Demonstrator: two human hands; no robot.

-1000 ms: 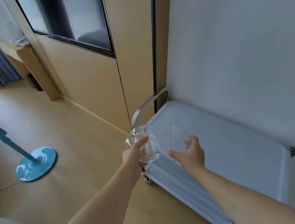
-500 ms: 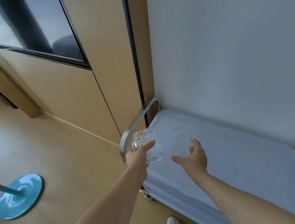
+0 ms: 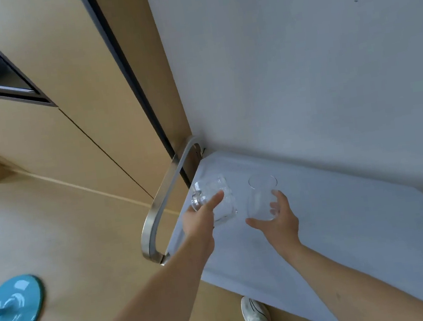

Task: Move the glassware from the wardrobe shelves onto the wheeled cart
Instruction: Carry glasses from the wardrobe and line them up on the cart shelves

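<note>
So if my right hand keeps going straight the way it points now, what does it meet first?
Probably the white cart top near the white wall. The right hand grips a smooth clear glass tumbler over bare surface; depth is unclear.

Cart top [image 3: 351, 236] – pale blue-grey, plain. Cart handle [image 3: 162, 202] brushed silver metal. Textured glass [image 3: 221, 199] clear, knobbly relief pattern; smooth tumbler [image 3: 260, 199] clear, no pattern. Wall [image 3: 298, 52] off-white, one small dark speck. Cabinet panels [image 3: 60, 100] light tan wood tone, black vertical trim strip [image 3: 127, 71]. Floor [image 3: 81, 246] beige. Fan base [image 3: 11, 313] glossy teal – round. Sneaker [image 3: 256, 320] white, dark stripes, yellow-green accent.
</note>
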